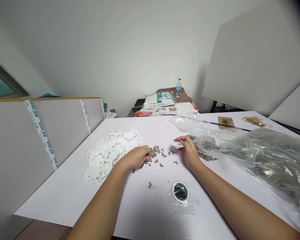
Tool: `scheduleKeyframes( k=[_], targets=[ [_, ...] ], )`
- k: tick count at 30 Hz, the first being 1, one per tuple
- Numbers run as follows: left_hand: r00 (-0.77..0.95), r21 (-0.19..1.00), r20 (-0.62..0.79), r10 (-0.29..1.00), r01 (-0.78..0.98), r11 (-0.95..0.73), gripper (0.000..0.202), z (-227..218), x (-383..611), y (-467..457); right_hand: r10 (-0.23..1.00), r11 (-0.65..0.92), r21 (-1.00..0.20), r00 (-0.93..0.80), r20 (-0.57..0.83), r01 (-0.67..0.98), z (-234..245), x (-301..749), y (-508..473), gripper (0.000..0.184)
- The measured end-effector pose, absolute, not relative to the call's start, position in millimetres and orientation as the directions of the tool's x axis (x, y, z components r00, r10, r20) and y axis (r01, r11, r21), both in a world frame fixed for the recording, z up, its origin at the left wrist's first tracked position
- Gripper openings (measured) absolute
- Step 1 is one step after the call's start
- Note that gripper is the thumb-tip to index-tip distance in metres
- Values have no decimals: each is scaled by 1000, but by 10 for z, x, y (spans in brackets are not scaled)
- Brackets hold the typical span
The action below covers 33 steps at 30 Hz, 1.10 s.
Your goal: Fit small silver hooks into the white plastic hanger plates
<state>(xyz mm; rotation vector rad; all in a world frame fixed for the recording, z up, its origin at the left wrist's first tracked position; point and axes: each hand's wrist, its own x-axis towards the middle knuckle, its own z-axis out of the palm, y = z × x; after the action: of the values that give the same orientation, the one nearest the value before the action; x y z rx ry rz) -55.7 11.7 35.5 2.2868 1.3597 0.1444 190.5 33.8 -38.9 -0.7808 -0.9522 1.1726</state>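
My left hand [138, 156] rests knuckles-up on the white table [65, 196], its fingers curled and pinching among a scatter of small metal pieces [162, 155]; what it holds is hidden. My right hand [188, 150] grips a small white round card [177, 144] just right of that scatter. A pile of the same white round cards [110, 153] lies left of my left hand. One stray metal piece [150, 185] lies nearer me.
A small clear bag with a black-and-white disc [180, 192] lies near the front. Large clear plastic bags [260, 156] of metal parts fill the right side. Grey boards [40, 133] stand left. A water bottle [178, 87] and papers sit on a far desk.
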Motion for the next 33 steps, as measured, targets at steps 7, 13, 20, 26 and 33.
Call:
scheduleKeyframes(
  k=[7, 13, 20, 26, 33],
  targets=[
    [370, 771, 99, 924, 558, -306, 9, 330, -350, 78, 919, 395, -916, 26, 394, -76, -333, 1898, 221, 14],
    [178, 919, 136, 974, 345, -192, 26, 90, -100, 69, 773, 634, -736, -177, 609, 235, -234, 1854, 102, 25],
    [92, 872, 227, 969, 424, -245, 18, 75, -75, 55, 701, 712, -662, -278, 657, 233, -284, 1829, 147, 48],
    [142, 818, 229, 963, 508, -269, 22, 147, -62, 7, 650, 760, -592, -299, 699, 269, -307, 1805, 168, 54],
    [137, 828, 204, 969, 504, -246, 20, 124, -16, -13, 653, 753, -565, -283, 702, 337, -282, 1789, 138, 54]
  ],
)
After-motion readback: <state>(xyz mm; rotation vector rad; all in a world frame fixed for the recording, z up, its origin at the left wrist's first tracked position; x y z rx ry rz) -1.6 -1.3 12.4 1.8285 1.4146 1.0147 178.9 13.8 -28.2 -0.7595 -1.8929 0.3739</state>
